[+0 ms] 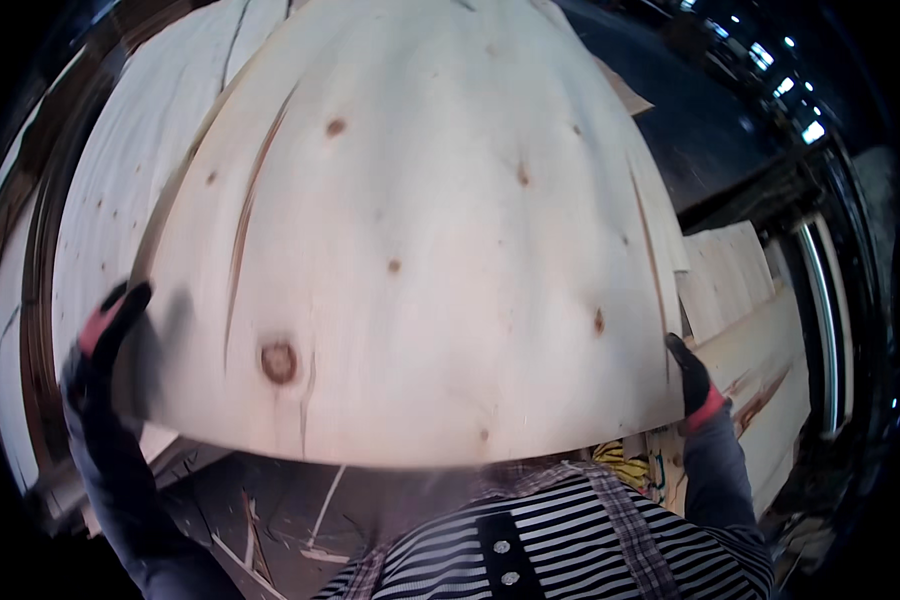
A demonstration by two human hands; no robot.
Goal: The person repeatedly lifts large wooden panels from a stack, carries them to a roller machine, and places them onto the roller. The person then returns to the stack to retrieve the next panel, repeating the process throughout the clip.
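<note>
A large pale wood veneer sheet [440, 250] with brown knots and a few long splits fills the middle of the head view. Its near edge hangs just in front of my body. My left hand [110, 325], in a black and pink glove, grips the sheet's left edge near the close corner. At the opposite edge my right hand [694, 382], gloved the same way, is closed on the sheet. The fingers beneath the sheet are mostly hidden on both sides.
More veneer [120, 190] lies to the left, beside dark brown edges. On the right are smaller veneer pieces [725, 275] and a long bright metal bar [820, 320]. Wood scraps [255, 540] litter the floor near me. Something yellow [622, 465] shows under the sheet's near right edge.
</note>
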